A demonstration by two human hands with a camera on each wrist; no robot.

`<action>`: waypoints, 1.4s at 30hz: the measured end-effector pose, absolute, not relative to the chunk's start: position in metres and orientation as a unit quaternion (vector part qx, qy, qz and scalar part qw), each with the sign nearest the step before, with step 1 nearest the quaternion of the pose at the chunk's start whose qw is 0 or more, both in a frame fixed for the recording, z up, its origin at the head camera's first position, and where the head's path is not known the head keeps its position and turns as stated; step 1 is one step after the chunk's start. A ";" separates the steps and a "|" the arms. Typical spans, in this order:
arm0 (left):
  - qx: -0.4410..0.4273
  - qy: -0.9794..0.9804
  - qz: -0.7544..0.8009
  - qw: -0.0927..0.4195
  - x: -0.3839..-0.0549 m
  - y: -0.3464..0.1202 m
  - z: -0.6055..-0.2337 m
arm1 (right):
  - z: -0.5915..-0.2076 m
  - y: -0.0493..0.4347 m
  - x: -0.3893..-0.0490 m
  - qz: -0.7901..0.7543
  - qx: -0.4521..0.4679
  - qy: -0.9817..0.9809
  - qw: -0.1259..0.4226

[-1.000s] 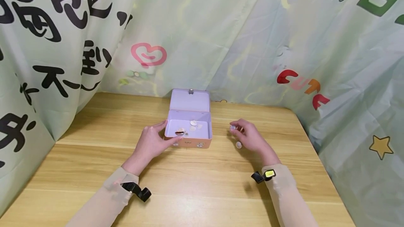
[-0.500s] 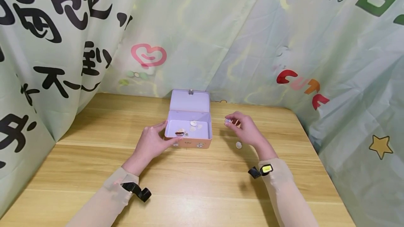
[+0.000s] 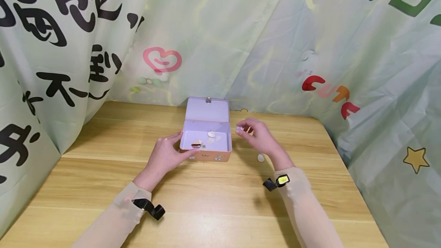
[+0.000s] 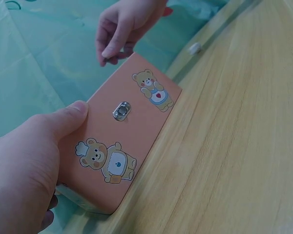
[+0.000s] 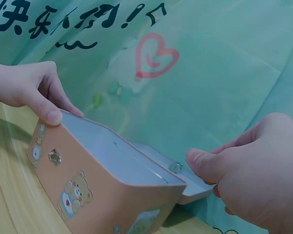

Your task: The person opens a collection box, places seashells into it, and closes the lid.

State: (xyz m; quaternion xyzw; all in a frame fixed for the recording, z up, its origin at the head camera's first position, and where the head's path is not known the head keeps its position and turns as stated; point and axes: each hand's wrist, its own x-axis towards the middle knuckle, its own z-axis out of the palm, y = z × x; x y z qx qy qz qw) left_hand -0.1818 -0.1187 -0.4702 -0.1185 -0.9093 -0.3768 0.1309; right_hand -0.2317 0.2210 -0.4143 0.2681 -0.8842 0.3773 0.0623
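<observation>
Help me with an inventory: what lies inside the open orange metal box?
The orange metal box holds a round white disc, two flat pale pieces, a brownish shell-like piece and a tiny dark bit. Its front wall hides the nearest strip of floor.

The desk [image 3: 220,202] is light brown wood w/ long streaks & a round far R corner. A tin box [image 3: 206,157] (orange outside, pale purple inside) stands on it nr the back, its lid [image 3: 207,111] open. A small white bit [image 3: 260,158] lies on the wood too, R of the box & apart from it.
</observation>
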 end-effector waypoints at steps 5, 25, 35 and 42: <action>-0.124 -0.908 -0.374 0.138 -0.182 -0.119 -0.471 | -0.413 0.212 -0.236 0.381 0.284 -0.878 0.065; -0.123 -0.908 -0.376 0.141 -0.183 -0.119 -0.471 | -0.414 0.181 -0.241 0.391 0.304 -0.867 0.053; -0.125 -0.906 -0.377 0.144 -0.183 -0.119 -0.472 | -0.416 0.169 -0.241 0.400 0.306 -0.864 0.032; -0.126 -0.906 -0.376 0.148 -0.184 -0.119 -0.473 | -0.419 0.163 -0.242 0.400 0.310 -0.862 0.023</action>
